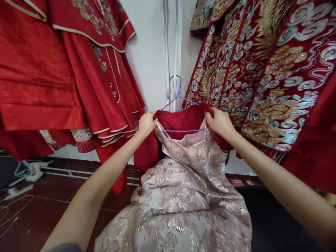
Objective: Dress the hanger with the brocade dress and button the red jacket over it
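A pale pink brocade dress (181,196) with a dark red top part (181,120) hangs on a purple wire hanger (178,94) in front of me. My left hand (146,123) is closed on the dress's left shoulder at the hanger's end. My right hand (219,122) is closed on the right shoulder at the other end. The hanger's hook stands up between my hands, against the white wall.
Red satin garments (78,70) hang at the left. Dark red robes with gold and silver embroidery (265,70) hang at the right. White straps (172,42) run down the wall. White cables and a power strip (23,182) lie on the dark red floor at left.
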`<state>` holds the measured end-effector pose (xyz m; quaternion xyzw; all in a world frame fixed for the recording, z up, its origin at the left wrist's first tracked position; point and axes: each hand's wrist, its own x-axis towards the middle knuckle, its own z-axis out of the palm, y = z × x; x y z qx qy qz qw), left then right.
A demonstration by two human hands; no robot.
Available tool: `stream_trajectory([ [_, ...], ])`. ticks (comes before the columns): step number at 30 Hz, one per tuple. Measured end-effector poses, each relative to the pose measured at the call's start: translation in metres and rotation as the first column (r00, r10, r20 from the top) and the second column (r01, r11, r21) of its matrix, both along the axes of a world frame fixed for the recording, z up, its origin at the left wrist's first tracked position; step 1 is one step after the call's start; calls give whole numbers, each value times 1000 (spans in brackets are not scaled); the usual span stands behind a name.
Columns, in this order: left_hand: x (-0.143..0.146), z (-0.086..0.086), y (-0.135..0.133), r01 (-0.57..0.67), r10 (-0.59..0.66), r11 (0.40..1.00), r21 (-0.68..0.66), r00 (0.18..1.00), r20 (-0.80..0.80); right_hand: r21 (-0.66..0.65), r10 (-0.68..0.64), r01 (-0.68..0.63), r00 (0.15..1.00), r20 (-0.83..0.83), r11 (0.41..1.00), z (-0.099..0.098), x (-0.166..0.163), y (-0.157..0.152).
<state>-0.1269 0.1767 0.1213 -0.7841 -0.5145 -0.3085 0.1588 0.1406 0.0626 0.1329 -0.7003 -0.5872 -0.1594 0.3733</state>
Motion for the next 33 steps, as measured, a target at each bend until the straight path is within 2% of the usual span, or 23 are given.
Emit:
stream_trajectory([
  [2, 0, 1, -2, -32, 32, 999, -9, 999, 3, -1, 109, -109, 993, -48, 994, -10, -23, 8],
  [4, 0, 2, -2, -53, 54, 998, -13, 999, 9, -23, 238, -246, 955, -179, 969, -19, -41, 12],
  [5, 0, 2, -1, -61, 61, 998, -12, 998, 13, -30, 321, -343, 903, -287, 939, -22, -47, 11],
  [8, 0, 1, 0, -74, 74, 997, -3, 997, 31, -13, 497, -614, 652, -573, 790, -26, -53, 3],
  [11, 0, 2, 0, -84, 84, 996, -5, 996, 34, 36, 538, -764, 420, -731, 645, -27, -47, -10],
  [12, 0, 2, 0, -87, 88, 996, -8, 996, 27, 49, 529, -789, 362, -768, 612, -28, -43, -15],
  [13, 0, 3, 1, -90, 90, 996, -15, 996, 18, 45, 516, -800, 342, -785, 599, -30, -37, -20],
  [14, 0, 4, 1, -92, 92, 996, -22, 996, 7, 10, 503, -785, 387, -772, 619, -33, -30, -24],
  [16, 1, 4, 1, -90, 90, 995, -38, 996, -12, -121, 445, -634, 652, -613, 763, -39, -14, -34],
  [17, 1, 4, 1, -87, 86, 995, -44, 996, -19, -175, 368, -494, 801, -473, 851, -42, -5, -40],
  [18, 3, 4, 1, -82, 81, 995, -48, 996, -24, -199, 250, -322, 915, -316, 926, -44, 3, -46],
  [19, 4, 3, 1, -77, 75, 996, -50, 997, -27, -201, 111, -144, 979, -171, 969, -45, 11, -53],
  [20, 5, 3, 2, -74, 73, 996, -52, 997, -26, -178, -27, 17, 998, -53, 984, -45, 19, -59],
  [22, 8, 1, 3, -74, 73, 996, -58, 997, -22, -117, -248, 256, 966, 77, 960, -42, 32, -70],
  [23, 8, 0, 3, -74, 73, 995, -61, 997, -20, -111, -323, 334, 941, 104, 936, -39, 37, -74],
  [25, 9, -1, 3, -73, 72, 995, -62, 997, -18, -194, -397, 419, 907, 141, 887, -34, 48, -79],
  [27, 8, -2, 3, -70, 69, 996, -58, 997, -16, -317, -405, 435, 900, 159, 843, -33, 61, -80],
  [29, 7, -2, 2, -63, 63, 997, -54, 998, -10, -327, -381, 391, 919, 98, 860, -35, 74, -80],
  [31, 7, -3, 1, -53, 53, 997, -52, 999, -2, -184, -314, 282, 933, -176, 942, -41, 84, -79],
  [33, 8, -3, -1, -48, 48, 998, -50, 999, 3, 3, -151, 174, 863, -483, 985, -46, 89, -78],
])
